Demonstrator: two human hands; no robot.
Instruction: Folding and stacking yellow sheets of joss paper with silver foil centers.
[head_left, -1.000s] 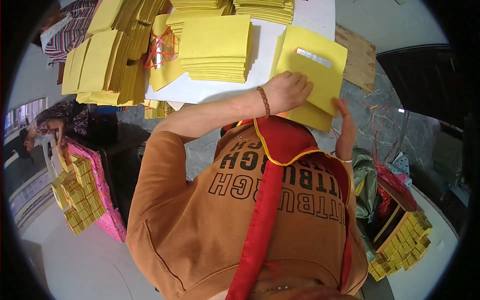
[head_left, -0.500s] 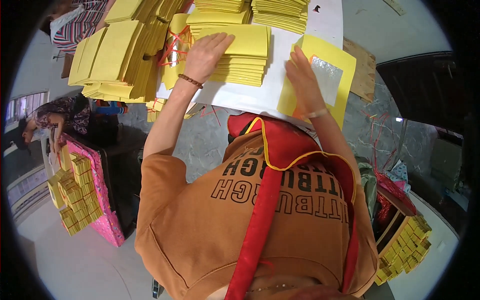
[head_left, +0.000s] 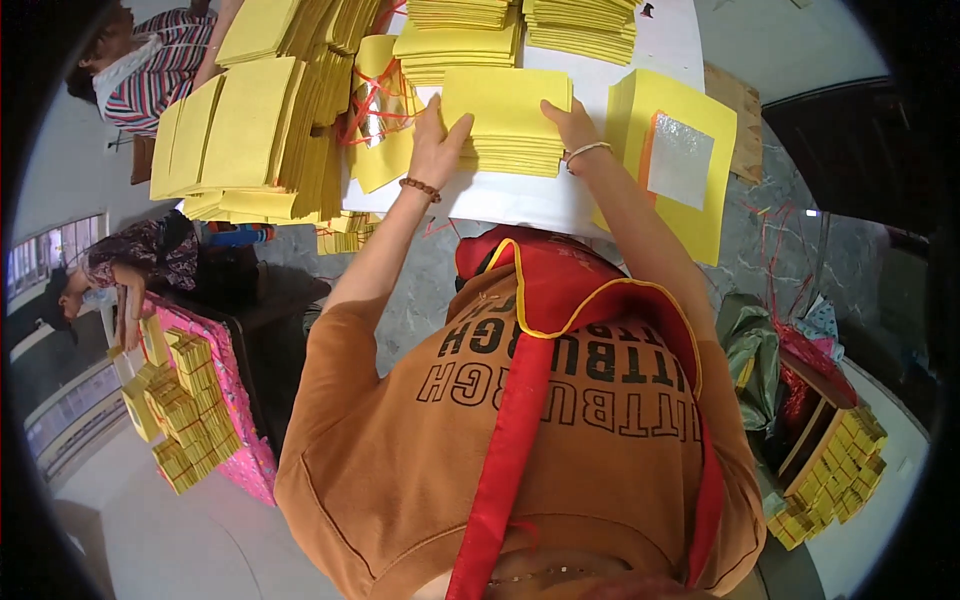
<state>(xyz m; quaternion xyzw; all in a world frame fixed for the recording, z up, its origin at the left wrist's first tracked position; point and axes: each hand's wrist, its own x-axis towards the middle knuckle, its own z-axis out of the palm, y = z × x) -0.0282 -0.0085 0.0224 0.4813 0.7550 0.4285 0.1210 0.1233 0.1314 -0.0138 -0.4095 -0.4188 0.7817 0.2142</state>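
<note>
Yellow sheet stack: upper centre, on white tabletop.
Left hand: fingers spread, gripping stack's left edge.
Right hand: clasping stack's right edge.
Foil-patched yellow sheets: just right.

A thick stack of yellow paper sheets is held flat on the white table, gripped at its near corners between the left hand and the right hand. Its edges are squared, the top sheet plain.
</note>
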